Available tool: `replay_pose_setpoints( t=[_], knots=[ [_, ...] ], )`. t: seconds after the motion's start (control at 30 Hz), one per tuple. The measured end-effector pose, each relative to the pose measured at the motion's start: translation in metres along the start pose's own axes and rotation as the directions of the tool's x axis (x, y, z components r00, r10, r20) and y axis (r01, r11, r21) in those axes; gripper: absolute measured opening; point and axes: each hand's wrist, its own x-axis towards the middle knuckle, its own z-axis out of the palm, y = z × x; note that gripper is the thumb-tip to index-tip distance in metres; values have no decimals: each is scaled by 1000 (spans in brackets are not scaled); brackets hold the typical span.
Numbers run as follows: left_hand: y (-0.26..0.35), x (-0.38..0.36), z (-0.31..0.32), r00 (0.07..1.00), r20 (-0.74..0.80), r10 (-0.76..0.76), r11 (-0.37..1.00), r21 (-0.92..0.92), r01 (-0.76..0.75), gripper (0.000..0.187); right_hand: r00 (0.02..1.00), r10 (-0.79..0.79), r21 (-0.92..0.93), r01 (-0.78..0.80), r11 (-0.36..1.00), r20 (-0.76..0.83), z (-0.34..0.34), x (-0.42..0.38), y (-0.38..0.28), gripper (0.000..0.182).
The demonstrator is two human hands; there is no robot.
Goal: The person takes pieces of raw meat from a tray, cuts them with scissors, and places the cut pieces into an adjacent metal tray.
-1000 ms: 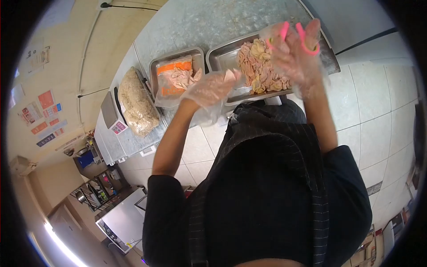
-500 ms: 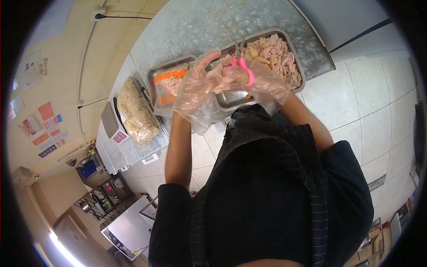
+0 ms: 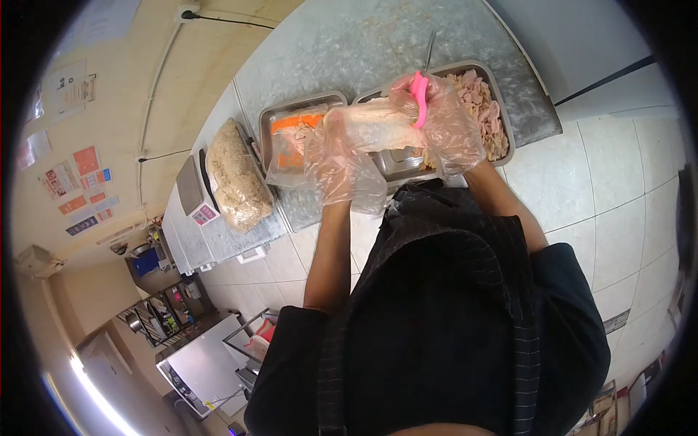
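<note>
Between my hands a pale, thin piece of raw meat [image 3: 379,125], like chicken with skin, is stretched out flat. My left hand [image 3: 336,156], in a clear plastic glove, grips its left end. My gloved right hand [image 3: 454,123] grips the other end and also has the pink-handled scissors [image 3: 419,98] hooked on it, blades pointing away from me. Below the stretched piece lies a metal tray [image 3: 510,145] with many cut pale pieces of meat [image 3: 487,109]. Near my left hand, a smaller metal tray [image 3: 265,125] contains an orange-and-clear plastic bag [image 3: 291,134] with some meat.
A large clear bag of pale crumbs or flakes [image 3: 238,178] lies left of the trays, beside a scale [image 3: 196,192]. The grey metal table [image 3: 349,51] extends behind. A pale tall panel [image 3: 582,43] stands at the far right.
My hands have moved apart, and the meat that was bunched between them is now stretched out. The scissors have swung upright with my right hand. The view has shifted slightly.
</note>
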Motion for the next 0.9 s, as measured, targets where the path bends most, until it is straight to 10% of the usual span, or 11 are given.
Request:
replay_pose_setpoints(
  t=[0.07,0.13,0.2,0.33,0.4,0.47,0.57,0.9],
  knots=[
    [-3,7,2,985,112,-130,913,-373,163,26,1000,11,27,-11,1000,2,-6,0,4,25],
    [-9,12,1,991,132,18,979,-203,9,26,1000,19,52,-19,998,7,-11,0,-1,27],
    [-7,14,0,972,172,162,987,-31,-159,26,985,173,-366,-170,915,-26,-15,-5,-22,31],
    [2,22,2,956,240,168,985,-75,-154,25,977,155,-520,-208,828,-143,-11,-27,-24,40],
    [8,25,2,951,228,211,977,-6,-215,24,912,388,-226,-352,908,135,0,-45,-13,47],
    [24,24,4,970,224,93,986,113,-121,22,653,567,-314,-473,823,502,9,-45,-22,50],
    [29,23,3,953,187,240,937,212,-277,23,552,462,-216,-452,866,694,23,-49,-6,50],
    [62,-6,-28,885,414,215,975,-42,-218,15,911,-100,78,75,994,401,41,-31,-33,48]
  ],
)
